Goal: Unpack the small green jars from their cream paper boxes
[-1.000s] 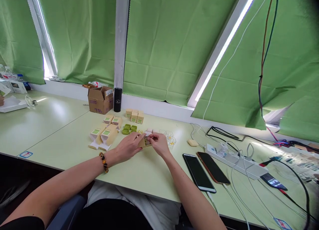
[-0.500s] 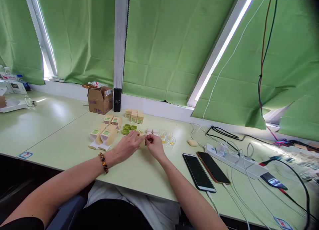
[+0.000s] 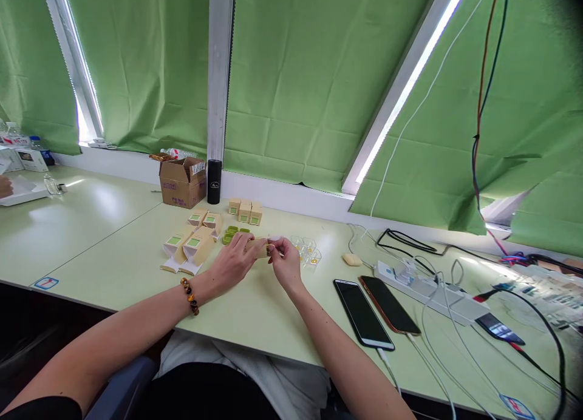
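Note:
My left hand (image 3: 233,261), with a beaded bracelet (image 3: 189,297) at its wrist, is closed and its fingertips point right. My right hand (image 3: 286,263) meets it in a pinch. A tiny yellowish thing shows between the fingertips; its kind is too small to make out. Green square containers (image 3: 231,233) stand just behind my left hand, partly covered by it. Behind and right of my right hand sit several clear cups (image 3: 313,257) with yellow bits inside. Open cream cartons (image 3: 197,245) with green labels lie left of my left hand.
Small closed cartons (image 3: 245,212) stand farther back, near a black tumbler (image 3: 214,182) and a cardboard box (image 3: 182,183). Two phones (image 3: 363,314), a cream case (image 3: 351,260), a power strip (image 3: 430,295) and loose cables lie at right. A person's hand (image 3: 5,186) shows far left.
The fingers of both hands have shifted slightly, and a yellowish speck now shows between the fingertips. My right hand's fingers have risen a little, covering the pinkish things behind them more.

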Available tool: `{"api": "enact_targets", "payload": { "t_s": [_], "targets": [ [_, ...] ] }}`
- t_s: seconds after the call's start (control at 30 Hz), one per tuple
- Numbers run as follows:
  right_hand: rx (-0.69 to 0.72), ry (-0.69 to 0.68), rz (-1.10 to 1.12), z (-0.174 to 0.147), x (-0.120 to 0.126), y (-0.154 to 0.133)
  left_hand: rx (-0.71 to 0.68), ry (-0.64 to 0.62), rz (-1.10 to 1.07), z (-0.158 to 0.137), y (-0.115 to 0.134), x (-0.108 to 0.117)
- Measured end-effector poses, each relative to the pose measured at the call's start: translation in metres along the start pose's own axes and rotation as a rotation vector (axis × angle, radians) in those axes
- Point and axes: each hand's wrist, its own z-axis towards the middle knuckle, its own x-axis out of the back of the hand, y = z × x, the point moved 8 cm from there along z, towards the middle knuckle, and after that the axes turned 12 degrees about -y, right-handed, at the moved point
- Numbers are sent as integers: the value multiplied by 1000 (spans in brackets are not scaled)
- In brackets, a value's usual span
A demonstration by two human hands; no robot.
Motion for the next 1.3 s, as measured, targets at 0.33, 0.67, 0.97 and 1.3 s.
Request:
{"api": "enact_targets", "payload": {
  "t_s": [0.33, 0.67, 0.97, 1.3],
  "targets": [
    [-49, 223, 160, 9, 47, 5, 155, 124, -62, -2, -31, 8],
    [-22, -201, -741, 3, 9, -17, 333, 309, -1167, 1, -83, -17],
    [-96, -306, -1064, -2, -4, -8, 283, 221, -1858, 5, -73, -41],
    [168, -67, -381, -4, 12, -33, 207, 140, -2026, 9, -61, -47]
  ]
}}
